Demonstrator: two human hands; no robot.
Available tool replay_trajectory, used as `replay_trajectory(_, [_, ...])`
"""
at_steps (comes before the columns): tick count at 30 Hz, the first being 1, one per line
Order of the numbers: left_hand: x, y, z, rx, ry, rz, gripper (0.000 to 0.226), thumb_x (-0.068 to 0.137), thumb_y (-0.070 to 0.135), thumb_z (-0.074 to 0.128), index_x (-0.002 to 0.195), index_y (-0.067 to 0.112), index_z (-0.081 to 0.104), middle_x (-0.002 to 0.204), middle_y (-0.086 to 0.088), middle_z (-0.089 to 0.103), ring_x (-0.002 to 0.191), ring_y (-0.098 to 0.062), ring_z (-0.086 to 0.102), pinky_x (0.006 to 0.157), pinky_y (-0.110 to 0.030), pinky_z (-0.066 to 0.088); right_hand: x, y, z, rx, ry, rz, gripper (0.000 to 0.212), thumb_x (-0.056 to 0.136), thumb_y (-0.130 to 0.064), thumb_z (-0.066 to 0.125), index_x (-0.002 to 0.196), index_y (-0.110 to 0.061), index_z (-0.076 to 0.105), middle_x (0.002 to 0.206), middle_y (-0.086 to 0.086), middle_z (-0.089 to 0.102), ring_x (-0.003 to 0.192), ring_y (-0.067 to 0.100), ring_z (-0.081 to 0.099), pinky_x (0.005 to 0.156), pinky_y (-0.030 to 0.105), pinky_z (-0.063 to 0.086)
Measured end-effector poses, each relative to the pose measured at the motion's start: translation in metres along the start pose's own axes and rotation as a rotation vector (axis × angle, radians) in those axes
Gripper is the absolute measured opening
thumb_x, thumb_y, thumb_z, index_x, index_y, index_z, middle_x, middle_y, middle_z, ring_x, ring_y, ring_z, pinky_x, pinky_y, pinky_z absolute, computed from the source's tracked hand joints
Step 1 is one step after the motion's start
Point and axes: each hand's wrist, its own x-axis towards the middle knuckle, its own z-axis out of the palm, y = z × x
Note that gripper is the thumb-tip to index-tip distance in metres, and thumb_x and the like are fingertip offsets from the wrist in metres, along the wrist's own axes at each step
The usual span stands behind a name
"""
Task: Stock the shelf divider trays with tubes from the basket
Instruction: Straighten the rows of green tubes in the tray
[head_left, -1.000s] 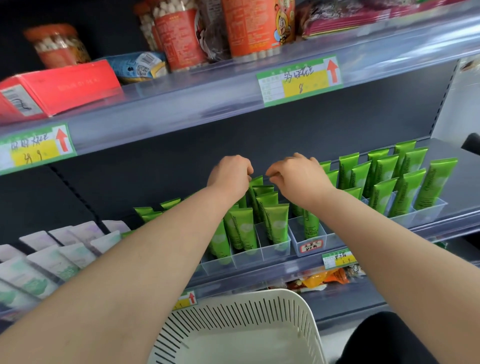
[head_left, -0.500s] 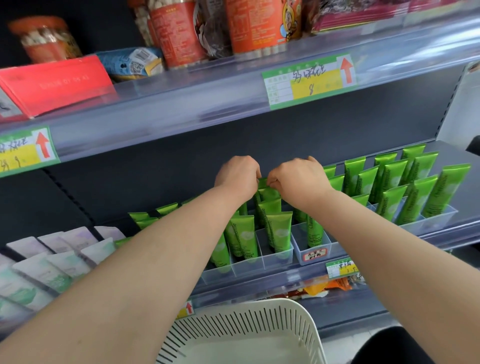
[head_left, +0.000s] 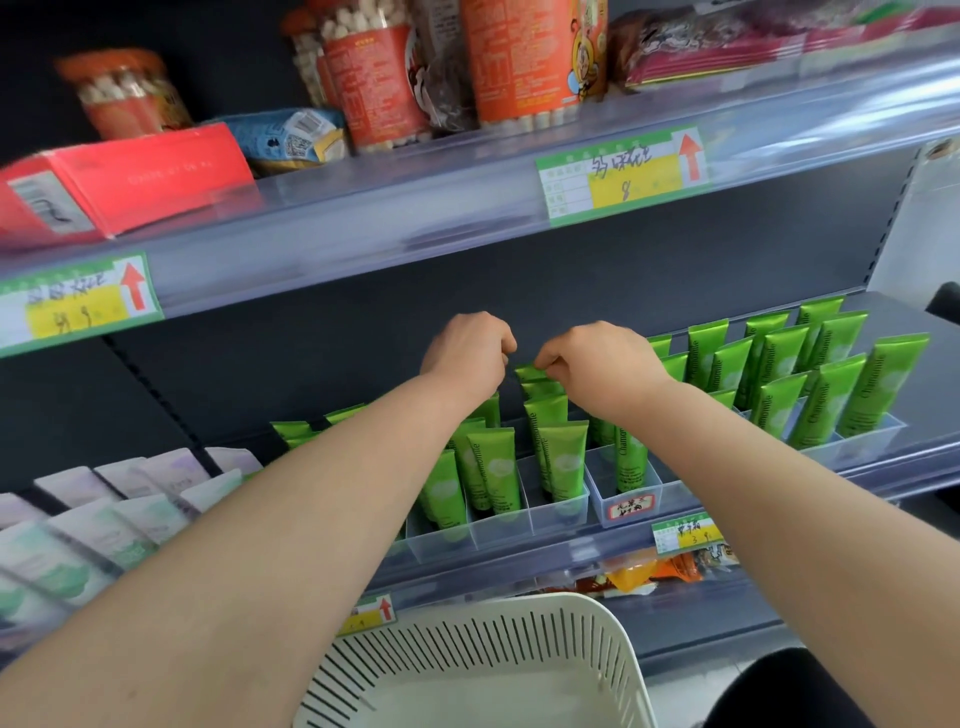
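Observation:
Green tubes (head_left: 563, 460) stand upright in rows inside clear divider trays (head_left: 558, 514) on the middle shelf. Both my hands reach to the back of the middle row. My right hand (head_left: 597, 366) pinches the crimped top of the rearmost green tube (head_left: 530, 372). My left hand (head_left: 467, 348) has its fingers curled at the same tube's left corner, with the fingertips partly hidden. The white slotted basket (head_left: 519, 605) sits below at the bottom middle, and no tubes show in its visible part.
More green tubes (head_left: 878, 395) fill the trays to the right. Pale pouches (head_left: 104, 519) lie at the left of the same shelf. The upper shelf (head_left: 467, 208) holds snack jars and a red box (head_left: 130, 176). Orange packets (head_left: 639, 574) lie on the shelf below.
Both hands have stayed at the rear tube of the middle row, drawing close together over its top. The view has shifted slightly.

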Motion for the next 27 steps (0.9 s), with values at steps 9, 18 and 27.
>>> replay_trajectory(9, [-0.030,-0.038,-0.021,-0.052,-0.011,0.016,0.011,0.083,0.019,0.071,0.090,0.026,0.074,0.092,0.009,0.068,0.093,-0.016,0.063,0.080,-0.032,0.052,-0.019,-0.045,0.003,0.062,-0.007,-0.148,0.017,0.090,-0.035,0.055,0.100,-0.034,0.069,0.100,-0.008,0.069,0.100,0.019,0.058,0.083,0.032,0.041])
replay_trajectory(18, [-0.047,-0.046,-0.027,-0.039,-0.034,0.028,0.006,0.084,0.024,0.072,0.087,0.027,0.075,0.082,0.016,0.060,0.090,-0.014,0.062,0.079,-0.032,0.052,-0.025,-0.061,0.012,-0.058,-0.122,-0.137,0.019,0.094,-0.030,0.050,0.099,-0.035,0.069,0.096,-0.006,0.069,0.103,0.019,0.052,0.091,0.036,0.032])
replay_trajectory(27, [-0.048,-0.045,-0.026,-0.017,-0.181,0.034,0.005,0.077,0.028,0.077,0.082,0.026,0.076,0.080,0.012,0.067,0.083,-0.014,0.063,0.072,-0.031,0.053,-0.027,-0.061,0.007,-0.053,-0.188,-0.130,0.021,0.095,-0.036,0.048,0.102,-0.037,0.067,0.096,-0.006,0.066,0.114,0.022,0.049,0.096,0.040,0.031])
